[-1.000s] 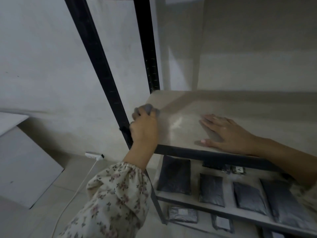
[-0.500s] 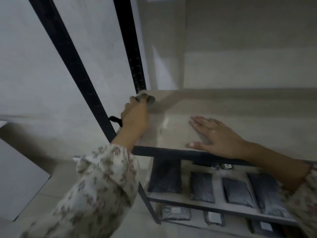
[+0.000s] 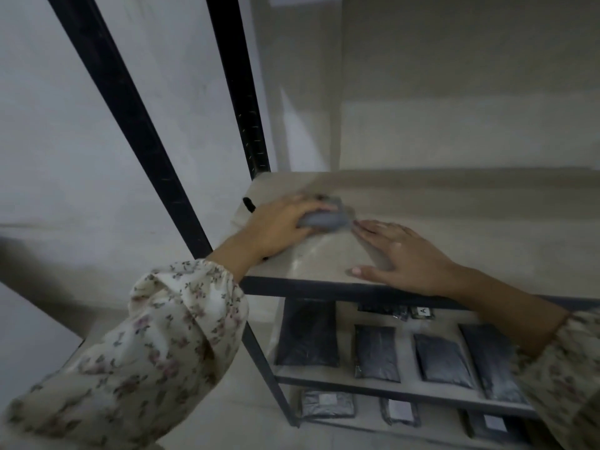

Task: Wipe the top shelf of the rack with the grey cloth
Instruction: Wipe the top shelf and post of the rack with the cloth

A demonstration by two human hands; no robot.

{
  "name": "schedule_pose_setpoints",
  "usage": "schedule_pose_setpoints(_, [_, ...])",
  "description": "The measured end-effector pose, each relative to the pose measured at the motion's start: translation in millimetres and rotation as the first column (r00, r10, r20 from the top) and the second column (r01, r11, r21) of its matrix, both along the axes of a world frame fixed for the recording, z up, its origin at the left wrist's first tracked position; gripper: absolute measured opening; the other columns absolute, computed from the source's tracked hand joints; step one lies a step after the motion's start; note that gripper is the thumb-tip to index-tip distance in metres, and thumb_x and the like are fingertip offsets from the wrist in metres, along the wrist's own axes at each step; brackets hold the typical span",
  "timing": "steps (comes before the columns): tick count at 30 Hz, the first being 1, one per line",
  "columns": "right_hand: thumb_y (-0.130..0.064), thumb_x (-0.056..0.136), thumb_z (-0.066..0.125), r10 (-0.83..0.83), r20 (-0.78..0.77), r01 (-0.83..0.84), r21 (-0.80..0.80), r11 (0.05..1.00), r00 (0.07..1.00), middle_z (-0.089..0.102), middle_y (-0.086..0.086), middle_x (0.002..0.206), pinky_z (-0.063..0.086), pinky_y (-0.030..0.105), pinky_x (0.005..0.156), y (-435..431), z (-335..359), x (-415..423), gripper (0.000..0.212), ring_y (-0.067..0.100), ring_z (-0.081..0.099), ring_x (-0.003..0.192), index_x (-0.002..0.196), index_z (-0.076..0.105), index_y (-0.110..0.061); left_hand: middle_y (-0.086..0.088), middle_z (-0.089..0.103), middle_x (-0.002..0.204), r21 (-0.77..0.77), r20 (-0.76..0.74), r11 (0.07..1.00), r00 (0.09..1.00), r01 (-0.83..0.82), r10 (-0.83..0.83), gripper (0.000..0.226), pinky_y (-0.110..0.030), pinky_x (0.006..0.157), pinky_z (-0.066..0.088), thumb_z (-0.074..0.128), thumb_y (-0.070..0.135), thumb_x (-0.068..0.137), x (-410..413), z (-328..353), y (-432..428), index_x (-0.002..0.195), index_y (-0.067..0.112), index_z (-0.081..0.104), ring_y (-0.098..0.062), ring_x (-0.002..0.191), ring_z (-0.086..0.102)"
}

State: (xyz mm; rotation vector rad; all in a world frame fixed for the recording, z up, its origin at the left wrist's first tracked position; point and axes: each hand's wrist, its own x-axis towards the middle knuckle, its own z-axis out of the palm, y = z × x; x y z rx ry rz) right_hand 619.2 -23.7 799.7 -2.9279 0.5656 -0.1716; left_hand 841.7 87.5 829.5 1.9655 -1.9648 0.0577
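The rack's top shelf [image 3: 454, 222] is a pale beige board with a dark front rail. My left hand [image 3: 282, 225] presses a bunched grey cloth [image 3: 324, 220] onto the board near its left end, fingers curled over the cloth. My right hand [image 3: 402, 254] lies flat on the shelf just right of the cloth, palm down with fingers spread, its fingertips almost touching the cloth. Both arms wear floral sleeves.
Two black uprights [image 3: 130, 118] of the rack rise at the shelf's left end. The lower shelf [image 3: 406, 389] holds several dark flat packets [image 3: 375, 352], with more labelled packets on the level below. A pale wall stands behind and to the left.
My left hand has slid the cloth from the shelf's far left corner rightward and toward me, close to my right hand. My right hand has stayed flat on the board.
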Motion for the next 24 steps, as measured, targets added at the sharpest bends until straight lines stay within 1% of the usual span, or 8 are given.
schedule_pose_setpoints(2, [-0.088,0.065,0.014,-0.005,0.026,0.005,0.013,1.000,1.000,0.018,-0.008,0.157,0.009,0.022,0.112,2,1,-2,0.102,0.009,0.016,0.143,0.147,0.019,-0.027,-0.010,0.050,0.131,-0.055,0.030,0.985,0.986,-0.165,0.166,0.054,-0.031,0.082,0.039,0.053,0.029,0.091,15,1,-11,0.140,0.033,0.034,-0.027,0.117,0.049])
schedule_pose_setpoints(5, [-0.084,0.069,0.025,-0.029,0.043,0.029,0.005,1.000,0.999,0.020,-0.009,0.156,0.009,0.019,0.110,5,3,-3,0.097,0.008,0.018,0.142,0.146,0.022,-0.026,-0.011,0.050,0.135,0.060,-0.020,0.965,0.967,-0.254,0.256,0.056,-0.034,0.092,0.042,0.052,0.034,0.092,30,-8,-23,0.143,0.027,0.031,-0.031,0.120,0.048])
schedule_pose_setpoints(10, [-0.085,0.067,0.023,-0.045,0.034,0.045,-0.001,0.999,0.998,0.021,-0.008,0.156,0.013,0.022,0.111,6,2,-3,0.100,0.009,0.020,0.142,0.147,0.022,-0.025,0.004,0.057,0.133,0.018,-0.126,0.999,0.991,-0.041,0.043,0.048,-0.015,0.085,0.035,0.062,0.030,0.087,6,-13,2,0.133,0.035,0.047,-0.011,0.115,0.053])
schedule_pose_setpoints(14, [-0.090,0.062,0.018,-0.053,0.040,0.053,-0.003,0.999,0.998,0.025,-0.006,0.155,0.016,0.023,0.112,5,2,-2,0.108,0.010,0.024,0.141,0.146,0.025,-0.024,0.017,0.055,0.125,0.086,-0.327,0.985,0.938,0.151,-0.115,0.045,-0.009,0.097,0.036,0.066,0.018,0.084,-5,-5,21,0.126,0.032,0.054,0.002,0.115,0.050])
schedule_pose_setpoints(16, [-0.091,0.061,0.022,-0.055,0.048,0.055,0.005,0.998,0.997,0.025,-0.007,0.155,0.017,0.024,0.113,5,2,-2,0.108,0.009,0.024,0.141,0.146,0.025,-0.024,0.012,0.057,0.127,-0.023,-0.277,0.999,0.960,0.034,-0.039,0.045,-0.017,0.096,0.040,0.063,0.016,0.086,2,-2,10,0.128,0.030,0.053,-0.006,0.116,0.053])
schedule_pose_setpoints(19, [-0.091,0.060,0.022,-0.060,0.042,0.060,0.011,0.998,0.997,0.023,-0.009,0.155,0.015,0.024,0.114,5,3,-2,0.109,0.007,0.022,0.141,0.146,0.023,-0.025,0.001,0.057,0.132,-0.122,-0.212,0.959,0.951,-0.256,0.227,0.047,-0.025,0.091,0.043,0.056,0.025,0.090,19,-9,-2,0.135,0.030,0.045,-0.018,0.116,0.054])
schedule_pose_setpoints(22, [-0.093,0.058,0.012,-0.045,0.022,0.046,-0.008,0.999,0.999,0.022,-0.008,0.156,0.014,0.023,0.114,4,1,-2,0.113,0.008,0.021,0.142,0.147,0.023,-0.024,-0.006,0.059,0.127,-0.038,-0.087,0.962,0.960,-0.270,0.266,0.046,-0.031,0.089,0.045,0.053,0.029,0.091,14,-26,0,0.136,0.031,0.044,-0.025,0.112,0.056])
schedule_pose_setpoints(24, [-0.092,0.060,0.017,-0.043,0.031,0.043,0.000,0.999,0.999,0.023,-0.007,0.156,0.013,0.022,0.113,3,1,-2,0.111,0.009,0.021,0.142,0.147,0.023,-0.024,-0.004,0.058,0.129,-0.049,-0.069,0.967,0.967,-0.249,0.246,0.048,-0.032,0.091,0.046,0.056,0.026,0.088,-3,-27,10,0.134,0.032,0.046,-0.025,0.112,0.057])
